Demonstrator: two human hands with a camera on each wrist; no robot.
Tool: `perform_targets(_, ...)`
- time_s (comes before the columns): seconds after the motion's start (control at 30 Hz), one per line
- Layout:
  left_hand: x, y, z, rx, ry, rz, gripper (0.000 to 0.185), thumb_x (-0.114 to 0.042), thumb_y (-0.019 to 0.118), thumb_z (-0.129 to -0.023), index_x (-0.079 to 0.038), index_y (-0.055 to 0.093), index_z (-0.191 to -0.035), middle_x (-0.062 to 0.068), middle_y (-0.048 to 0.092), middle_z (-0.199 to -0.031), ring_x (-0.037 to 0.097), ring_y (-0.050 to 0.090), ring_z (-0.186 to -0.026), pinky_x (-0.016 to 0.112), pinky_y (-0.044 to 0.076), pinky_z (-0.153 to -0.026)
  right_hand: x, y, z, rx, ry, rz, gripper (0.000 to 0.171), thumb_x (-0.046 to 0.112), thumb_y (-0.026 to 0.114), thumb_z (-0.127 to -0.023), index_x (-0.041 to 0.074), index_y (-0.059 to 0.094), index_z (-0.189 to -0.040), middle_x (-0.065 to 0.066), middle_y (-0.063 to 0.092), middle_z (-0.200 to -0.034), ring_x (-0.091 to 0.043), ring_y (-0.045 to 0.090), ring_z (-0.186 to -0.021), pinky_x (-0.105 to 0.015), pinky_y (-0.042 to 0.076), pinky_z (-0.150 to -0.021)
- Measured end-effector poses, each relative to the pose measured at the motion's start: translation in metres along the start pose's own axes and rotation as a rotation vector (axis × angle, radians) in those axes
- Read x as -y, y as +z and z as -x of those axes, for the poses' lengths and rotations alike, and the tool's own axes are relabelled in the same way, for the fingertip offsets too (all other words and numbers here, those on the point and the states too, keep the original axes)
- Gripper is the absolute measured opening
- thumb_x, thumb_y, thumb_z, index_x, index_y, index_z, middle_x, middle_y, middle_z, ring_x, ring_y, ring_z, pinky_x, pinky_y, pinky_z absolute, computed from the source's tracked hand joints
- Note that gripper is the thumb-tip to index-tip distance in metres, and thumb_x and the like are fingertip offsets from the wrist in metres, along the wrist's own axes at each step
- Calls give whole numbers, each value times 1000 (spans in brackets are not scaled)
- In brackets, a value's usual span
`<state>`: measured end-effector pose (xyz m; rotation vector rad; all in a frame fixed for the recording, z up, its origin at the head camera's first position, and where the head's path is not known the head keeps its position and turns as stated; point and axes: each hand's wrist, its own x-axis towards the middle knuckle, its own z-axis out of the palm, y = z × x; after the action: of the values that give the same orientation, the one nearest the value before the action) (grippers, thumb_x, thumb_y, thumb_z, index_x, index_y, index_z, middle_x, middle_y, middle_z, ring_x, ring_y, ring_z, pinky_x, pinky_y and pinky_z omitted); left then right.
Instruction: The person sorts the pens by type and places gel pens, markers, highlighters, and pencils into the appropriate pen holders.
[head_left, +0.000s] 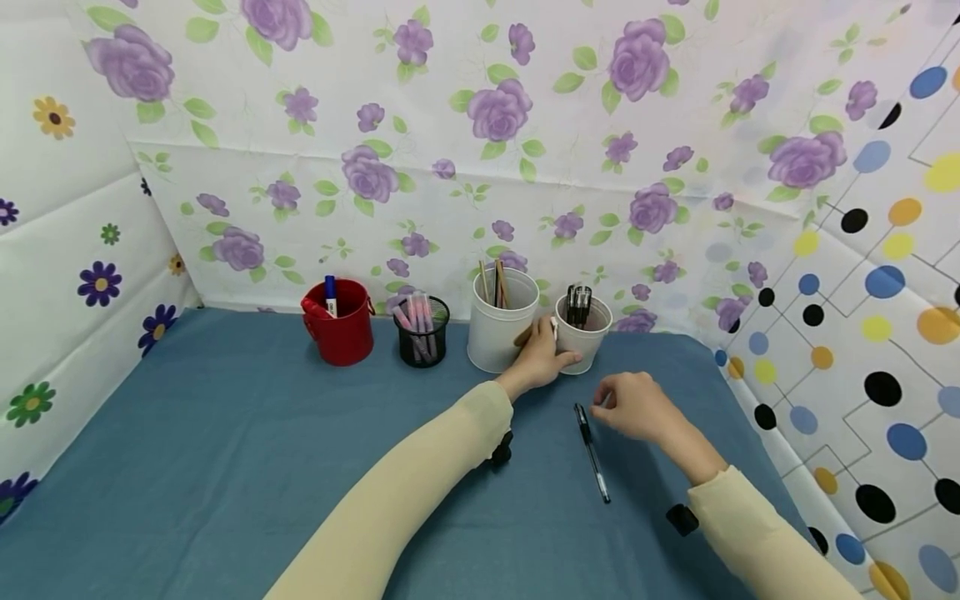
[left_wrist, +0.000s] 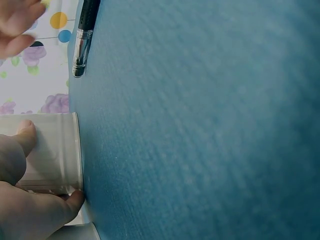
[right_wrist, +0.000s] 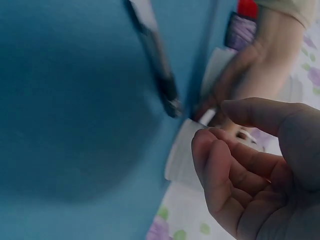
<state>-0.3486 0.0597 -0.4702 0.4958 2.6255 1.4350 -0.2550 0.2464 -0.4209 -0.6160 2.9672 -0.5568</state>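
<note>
I see my left hand (head_left: 542, 358) gripping the small white cup (head_left: 585, 337) of black pens, while one black pen (head_left: 592, 452) lies on the blue cloth (head_left: 225, 467) (not put away yet) beside my loosely curled, empty right hand (head_left: 637, 407).

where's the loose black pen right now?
In the head view the black pen lies flat on the blue cloth, right of centre, just left of the right hand and in front of the small white cup.

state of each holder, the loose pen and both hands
left hand: grips small white cup
small white cup: upright, holds black pens
right hand: fingers loosely curled, holds nothing
black pen: flat on blue cloth
tall white cup: upright
mesh cup: upright
red bucket: upright
</note>
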Motion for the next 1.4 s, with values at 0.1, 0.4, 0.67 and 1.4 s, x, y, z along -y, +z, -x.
perform_targets(0.1, -2, -1, 2, 3, 0, 3, 78, -32, 65, -108, -2, 18, -163, 22, 28, -162, 32, 41, -149, 45, 39, -120, 0, 10, 7, 26, -5, 4, 10, 16, 81, -94, 10, 77, -88, 6, 65, -64, -9, 56, -53, -31, 49, -52)
perform_targets(0.4, -3, -4, 3, 3, 10, 25, 78, -31, 66, -108, -1, 19, -162, 24, 27, -162, 33, 39, -151, 46, 38, -121, 2, 26, 14, 62, 36, 29, 18, 19, 84, -92, 13, 72, -79, 5, 58, -60, -11, 52, -52, -31, 43, -52)
perform_targets(0.67, 0, -2, 1, 3, 4, 13, 78, -33, 66, -108, -3, 19, -162, 23, 26, -163, 33, 39, -151, 47, 38, -121, -1, 35, 14, 67, 49, 28, 28, 19, 84, -91, 16, 67, -69, 4, 56, -58, -13, 51, -51, -31, 42, -52)
perform_targets(1.4, -3, -2, 4, -3, 13, 21, 74, -31, 67, -107, -2, 22, -159, 24, 31, -158, 34, 44, -146, 46, 40, -119, -6, 28, 18, 109, 88, -126, 25, 12, 78, -94, 15, 68, -70, 4, 60, -52, -14, 60, -46, -32, 50, -50)
